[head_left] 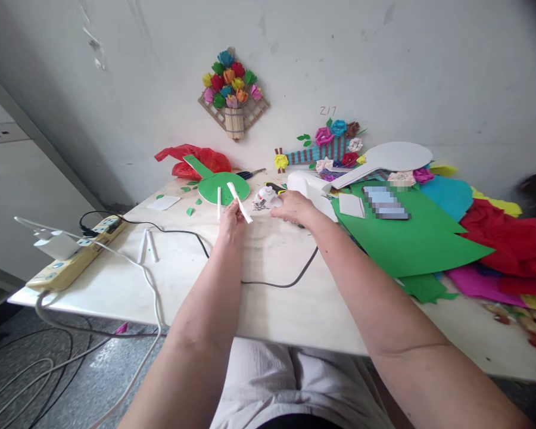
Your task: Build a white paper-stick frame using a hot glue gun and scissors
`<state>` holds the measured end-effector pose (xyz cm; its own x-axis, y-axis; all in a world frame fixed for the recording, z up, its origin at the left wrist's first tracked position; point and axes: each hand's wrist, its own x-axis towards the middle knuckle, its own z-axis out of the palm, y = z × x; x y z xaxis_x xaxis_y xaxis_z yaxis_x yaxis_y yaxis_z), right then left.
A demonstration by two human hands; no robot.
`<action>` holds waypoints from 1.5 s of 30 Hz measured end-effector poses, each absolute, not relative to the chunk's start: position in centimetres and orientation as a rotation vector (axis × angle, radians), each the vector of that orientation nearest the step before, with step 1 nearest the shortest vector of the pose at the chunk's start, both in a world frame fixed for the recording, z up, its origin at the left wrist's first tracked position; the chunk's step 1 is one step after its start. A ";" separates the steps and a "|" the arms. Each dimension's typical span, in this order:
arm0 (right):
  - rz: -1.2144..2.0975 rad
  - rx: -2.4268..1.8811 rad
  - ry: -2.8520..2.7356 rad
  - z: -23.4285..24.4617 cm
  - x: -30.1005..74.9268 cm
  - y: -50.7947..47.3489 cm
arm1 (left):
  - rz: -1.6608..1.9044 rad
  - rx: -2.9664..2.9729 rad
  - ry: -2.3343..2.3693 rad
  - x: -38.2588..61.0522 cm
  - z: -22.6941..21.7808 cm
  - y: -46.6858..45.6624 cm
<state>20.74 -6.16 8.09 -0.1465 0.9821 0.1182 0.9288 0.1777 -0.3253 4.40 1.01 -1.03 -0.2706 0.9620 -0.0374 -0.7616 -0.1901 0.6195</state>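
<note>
My left hand (233, 219) pinches a narrow rolled strip of white paper (240, 202), held at a slant over the front of a green round paddle shape (223, 189) with a handle. A second white paper roll (219, 202) stands out just left of those fingers. My right hand (295, 208) curls around the right side of a small white bottle (263, 199) with printed marks, thumb in front and index finger behind. Right behind the index finger shows a black and yellow tool (276, 187), mostly hidden. Curled white paper (308, 183) lies beyond the right hand.
A power strip (75, 253) with cords sits at the left edge; a black cord (277, 286) crosses the table. Two white rolls (148, 245) lie nearby. Dark-handled scissors (252, 174) lie behind. Green sheets (411, 244), a phone (386, 202) and coloured paper (509, 238) cover the right.
</note>
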 end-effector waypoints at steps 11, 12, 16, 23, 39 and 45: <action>0.531 -1.797 -2.191 7.6 19.7 -6.7 | 1.745 0.595 0.643 4.1 -1.7 1.3; 0.497 -1.793 -2.203 7.6 19.6 -6.7 | 1.747 0.596 0.646 4.1 -1.7 1.2; 0.235 -1.750 -2.261 8.0 19.5 -7.1 | 1.752 0.601 0.657 4.0 -1.6 1.1; 0.271 -1.744 -2.246 9.8 20.4 -7.8 | 1.772 0.572 0.689 4.1 -1.3 1.0; 0.223 -1.751 -2.259 7.6 19.9 -6.5 | 1.753 0.520 0.681 4.3 -1.1 0.9; 0.059 -1.708 -2.350 7.7 19.7 -7.1 | 1.784 0.522 0.719 4.3 -1.3 1.1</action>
<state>19.65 -7.12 7.75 -0.2907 0.9424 0.1654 0.9329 0.3175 -0.1699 4.27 1.10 -1.28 -0.3131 0.9497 0.0016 -0.6833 -0.2264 0.6942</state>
